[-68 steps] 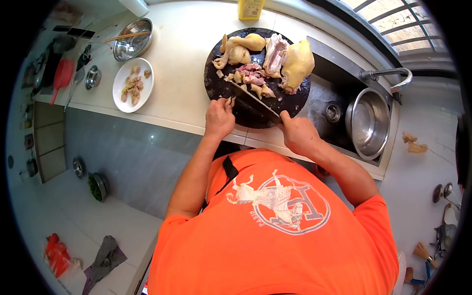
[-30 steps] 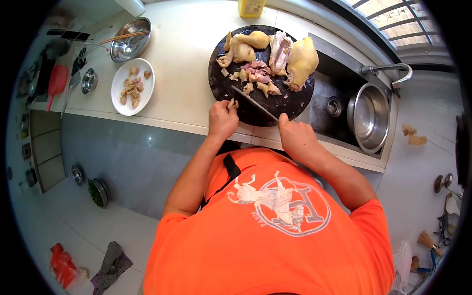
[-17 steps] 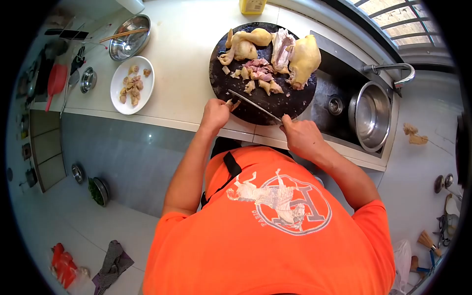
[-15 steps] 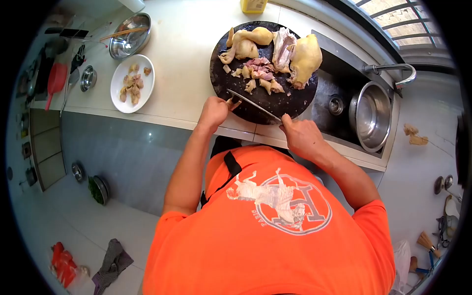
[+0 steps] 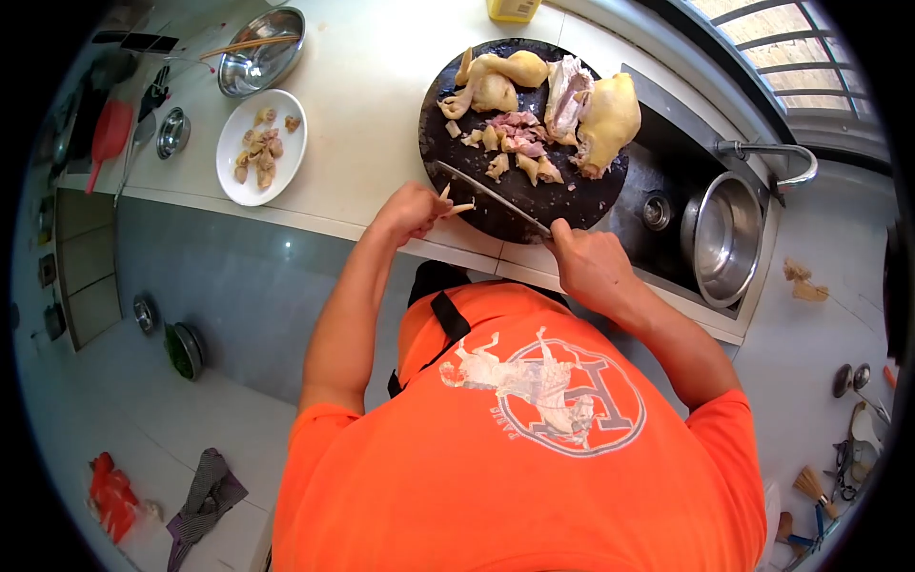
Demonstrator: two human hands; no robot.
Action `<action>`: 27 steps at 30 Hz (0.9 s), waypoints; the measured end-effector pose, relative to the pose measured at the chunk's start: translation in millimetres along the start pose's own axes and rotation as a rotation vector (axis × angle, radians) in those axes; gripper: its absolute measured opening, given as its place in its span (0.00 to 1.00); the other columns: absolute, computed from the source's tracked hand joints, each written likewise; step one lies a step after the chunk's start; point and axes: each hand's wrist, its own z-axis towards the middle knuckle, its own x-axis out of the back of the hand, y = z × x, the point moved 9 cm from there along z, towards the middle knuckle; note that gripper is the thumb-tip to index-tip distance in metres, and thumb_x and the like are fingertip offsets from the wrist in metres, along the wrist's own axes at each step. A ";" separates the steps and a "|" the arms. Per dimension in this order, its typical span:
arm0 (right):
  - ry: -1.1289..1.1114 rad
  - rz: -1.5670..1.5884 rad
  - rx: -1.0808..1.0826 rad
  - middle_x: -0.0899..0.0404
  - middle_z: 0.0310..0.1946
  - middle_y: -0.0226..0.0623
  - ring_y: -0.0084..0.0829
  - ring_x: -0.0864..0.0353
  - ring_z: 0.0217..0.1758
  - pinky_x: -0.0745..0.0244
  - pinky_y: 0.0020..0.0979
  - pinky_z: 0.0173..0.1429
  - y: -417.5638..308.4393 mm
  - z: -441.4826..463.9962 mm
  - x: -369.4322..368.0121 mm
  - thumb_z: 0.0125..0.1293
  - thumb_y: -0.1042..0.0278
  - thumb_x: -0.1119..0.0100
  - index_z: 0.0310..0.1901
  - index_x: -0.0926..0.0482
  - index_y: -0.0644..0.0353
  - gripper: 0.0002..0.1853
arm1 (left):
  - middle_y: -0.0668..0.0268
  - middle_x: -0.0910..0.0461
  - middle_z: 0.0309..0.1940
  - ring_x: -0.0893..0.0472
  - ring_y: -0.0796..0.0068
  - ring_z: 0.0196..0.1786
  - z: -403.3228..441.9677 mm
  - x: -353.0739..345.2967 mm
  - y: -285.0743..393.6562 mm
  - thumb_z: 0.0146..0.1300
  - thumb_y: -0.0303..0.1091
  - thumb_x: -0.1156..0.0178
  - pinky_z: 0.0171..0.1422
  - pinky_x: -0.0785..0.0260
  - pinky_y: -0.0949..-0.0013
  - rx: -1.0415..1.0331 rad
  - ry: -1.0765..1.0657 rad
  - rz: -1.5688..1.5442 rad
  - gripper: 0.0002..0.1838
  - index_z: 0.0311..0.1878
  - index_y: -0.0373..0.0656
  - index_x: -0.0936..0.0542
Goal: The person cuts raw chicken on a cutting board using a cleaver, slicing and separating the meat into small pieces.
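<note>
My right hand [image 5: 593, 259] is closed around the handle of a knife [image 5: 494, 197], its blade slanting up to the left over the near part of a round dark chopping board [image 5: 510, 217]. Held in my left hand [image 5: 414, 210] is a pale, thin-ended chicken piece [image 5: 459, 208], at the board's near-left edge; most of it is hidden by the fingers. Small chopped chicken pieces [image 5: 519, 133] lie mid-board. Behind them are a chicken leg and wing section [image 5: 496, 84], a cut carcass part [image 5: 568, 95] and a large yellow-skinned chicken portion [image 5: 610, 122].
Left on the counter are a white plate [image 5: 229, 164] with chicken pieces, a steel bowl [image 5: 233, 78] with chopsticks [image 5: 248, 44] across it, and a small metal bowl [image 5: 173, 132]. To the right, a sink [image 5: 640, 208] holds a steel basin [image 5: 732, 234] near the faucet [image 5: 777, 151].
My left hand has drawn slightly away from the blade with the chicken piece, more of which now shows. The knife stays over the board, and the whole view has shifted a little.
</note>
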 end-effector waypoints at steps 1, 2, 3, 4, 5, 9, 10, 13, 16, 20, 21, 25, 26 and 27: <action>-0.010 -0.016 0.013 0.18 0.24 0.56 0.57 0.15 0.29 0.22 0.53 0.33 -2.0 1.1 0.8 0.66 0.75 0.47 0.42 0.31 0.66 0.06 | 0.72 0.35 0.16 0.41 0.82 0.17 -0.2 -1.2 1.6 0.72 0.32 0.39 0.20 0.54 0.68 0.000 0.018 0.030 0.13 0.32 0.36 0.16; -0.018 -0.030 0.025 0.17 0.24 0.55 0.57 0.15 0.29 0.22 0.52 0.33 -4.7 3.9 1.9 0.66 0.75 0.46 0.42 0.31 0.66 0.06 | 0.72 0.35 0.16 0.41 0.82 0.17 1.0 -2.6 1.5 0.72 0.32 0.39 0.20 0.54 0.69 0.002 0.012 0.043 0.12 0.32 0.36 0.16; -0.024 -0.041 0.038 0.17 0.24 0.55 0.56 0.14 0.29 0.21 0.51 0.33 -8.0 6.5 1.2 0.66 0.74 0.46 0.41 0.31 0.66 0.06 | 0.72 0.34 0.17 0.41 0.82 0.17 0.6 -2.4 1.5 0.71 0.31 0.39 0.20 0.53 0.69 0.005 0.007 0.057 0.12 0.32 0.36 0.16; -0.048 -0.056 0.007 0.17 0.24 0.54 0.56 0.15 0.28 0.22 0.52 0.32 -4.9 9.1 -5.2 0.68 0.74 0.47 0.42 0.31 0.65 0.06 | 0.72 0.34 0.17 0.41 0.82 0.17 -0.5 -1.2 3.2 0.71 0.31 0.40 0.20 0.53 0.69 0.005 0.005 0.074 0.12 0.32 0.36 0.16; -0.069 -0.073 -0.026 0.18 0.24 0.53 0.56 0.15 0.28 0.23 0.53 0.32 0.1 11.3 -13.4 0.70 0.73 0.47 0.42 0.31 0.65 0.06 | 0.72 0.34 0.18 0.41 0.82 0.18 -2.5 -0.7 5.8 0.71 0.30 0.39 0.21 0.53 0.70 -0.002 0.004 0.076 0.11 0.32 0.36 0.16; -0.087 -0.144 -0.030 0.17 0.24 0.52 0.56 0.14 0.28 0.22 0.53 0.31 -12.9 8.1 -16.8 0.70 0.74 0.49 0.42 0.32 0.65 0.05 | 0.69 0.29 0.21 0.38 0.81 0.19 -13.6 -4.9 10.1 0.70 0.28 0.39 0.21 0.48 0.71 -0.071 -0.015 0.066 0.08 0.34 0.35 0.16; -0.077 -0.127 -0.024 0.17 0.24 0.52 0.56 0.15 0.28 0.22 0.54 0.31 -11.3 7.8 -17.6 0.71 0.73 0.48 0.42 0.31 0.65 0.05 | 0.68 0.27 0.22 0.37 0.80 0.20 -14.4 -5.5 12.6 0.69 0.27 0.39 0.22 0.47 0.71 -0.102 -0.026 0.072 0.07 0.35 0.35 0.16; -0.037 -0.068 -0.026 0.17 0.24 0.52 0.57 0.16 0.27 0.23 0.54 0.31 6.5 -0.6 -19.4 0.73 0.70 0.47 0.42 0.31 0.64 0.07 | 0.65 0.23 0.25 0.29 0.79 0.21 -27.8 7.4 14.0 0.66 0.24 0.41 0.24 0.38 0.71 -0.095 0.140 0.128 0.06 0.35 0.34 0.16; 0.039 0.017 -0.091 0.18 0.23 0.53 0.58 0.17 0.28 0.25 0.55 0.32 26.5 -18.7 -11.5 0.75 0.67 0.44 0.43 0.30 0.63 0.09 | 0.64 0.19 0.27 0.21 0.76 0.26 -25.2 3.0 21.1 0.65 0.24 0.42 0.29 0.29 0.69 -0.270 0.218 0.039 0.07 0.37 0.33 0.16; 0.155 0.098 -0.221 0.19 0.23 0.56 0.62 0.18 0.28 0.26 0.58 0.34 48.5 -39.1 2.3 0.75 0.65 0.43 0.44 0.30 0.63 0.10 | 0.51 0.17 0.29 0.17 0.52 0.32 -21.0 -29.5 58.9 0.63 0.29 0.39 0.44 0.23 0.54 -0.707 0.487 0.220 0.07 0.33 0.35 0.18; 0.178 0.112 -0.236 0.19 0.23 0.56 0.62 0.18 0.28 0.26 0.58 0.34 53.6 -42.5 4.1 0.75 0.64 0.43 0.44 0.30 0.63 0.10 | 0.50 0.17 0.30 0.17 0.49 0.35 -25.9 -39.4 71.3 0.62 0.29 0.39 0.46 0.23 0.53 -0.742 0.571 0.289 0.06 0.33 0.35 0.18; 0.241 0.143 -0.280 0.20 0.24 0.58 0.64 0.20 0.28 0.28 0.58 0.33 63.9 -51.4 1.4 0.74 0.66 0.39 0.41 0.30 0.63 0.12 | 0.52 0.21 0.36 0.19 0.47 0.39 -37.9 -61.9 93.5 0.60 0.32 0.31 0.47 0.26 0.49 -0.859 0.825 0.521 0.09 0.38 0.38 0.19; 0.242 0.153 -0.284 0.20 0.24 0.58 0.64 0.20 0.29 0.28 0.58 0.33 64.7 -53.0 1.7 0.74 0.66 0.39 0.41 0.30 0.63 0.12 | 0.53 0.22 0.36 0.19 0.47 0.39 -35.4 -67.0 93.4 0.59 0.33 0.30 0.47 0.26 0.49 -0.886 0.858 0.566 0.10 0.39 0.39 0.19; 0.238 0.166 -0.286 0.20 0.24 0.58 0.64 0.20 0.29 0.28 0.59 0.33 63.9 -54.1 1.1 0.74 0.65 0.39 0.41 0.30 0.63 0.12 | 0.55 0.22 0.35 0.19 0.52 0.37 -37.5 -68.1 96.0 0.59 0.35 0.26 0.44 0.25 0.55 -0.937 0.906 0.590 0.12 0.37 0.38 0.17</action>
